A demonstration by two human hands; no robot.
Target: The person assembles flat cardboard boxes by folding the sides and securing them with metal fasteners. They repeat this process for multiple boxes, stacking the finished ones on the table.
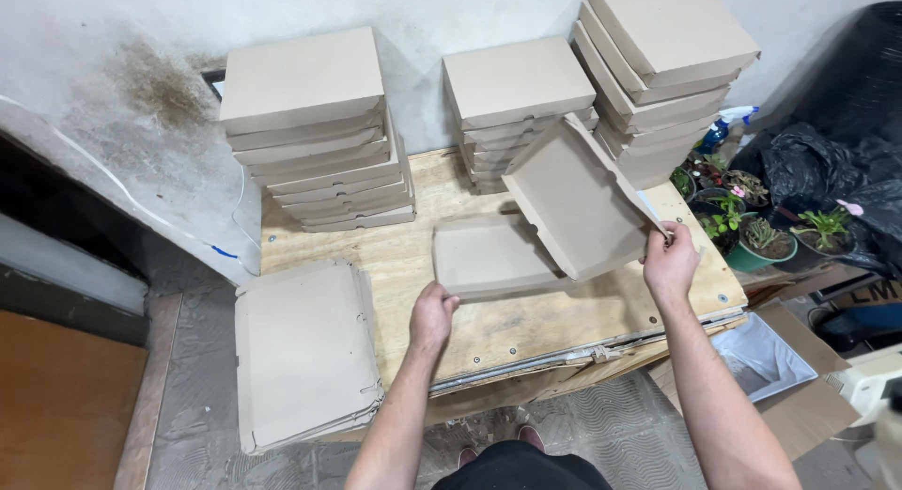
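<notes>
A brown cardboard box [526,236] lies partly folded on the plywood table [404,264], its lid raised and tilted to the right. My left hand [432,316] grips the front left edge of the box's base. My right hand [669,260] pinches the lid's lower right corner. Both forearms reach in from the bottom of the view.
Three stacks of folded boxes stand along the wall: left [315,133], middle [517,109], right [658,72]. A pile of flat cardboard blanks [305,354] overhangs the table's left end. Potted plants [752,222] and black bags [836,161] sit at right.
</notes>
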